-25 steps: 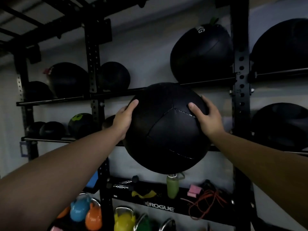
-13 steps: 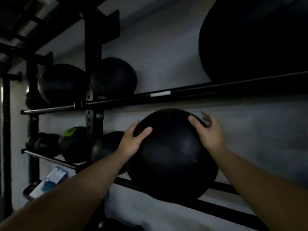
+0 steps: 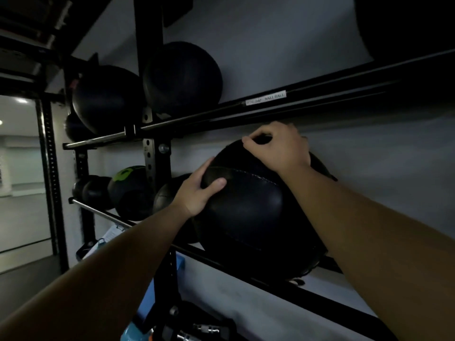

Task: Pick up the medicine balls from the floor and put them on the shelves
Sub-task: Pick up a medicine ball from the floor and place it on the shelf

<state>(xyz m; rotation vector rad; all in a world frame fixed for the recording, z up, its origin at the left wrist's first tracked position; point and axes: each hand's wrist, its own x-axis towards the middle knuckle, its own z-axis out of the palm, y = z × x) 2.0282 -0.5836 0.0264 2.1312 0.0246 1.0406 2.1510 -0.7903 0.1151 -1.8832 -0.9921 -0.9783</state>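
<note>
Head view: medicine ball [image 3: 246, 217] hides fingers of the left hand [image 3: 194, 193].

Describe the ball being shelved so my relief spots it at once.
Find the black upright post mid-rack. Just right of it, on the lower rail under the white label strip, is a large black stitched ball. Unlike the green-marked ball farther left, it has the left hand on its side and the right hand on top.

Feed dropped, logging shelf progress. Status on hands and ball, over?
Left hand grips medicine ball at its left side; right hand curled on top. Ball resting on lower shelf rail. Neighbouring ball close on left, upper rail just above.
</note>
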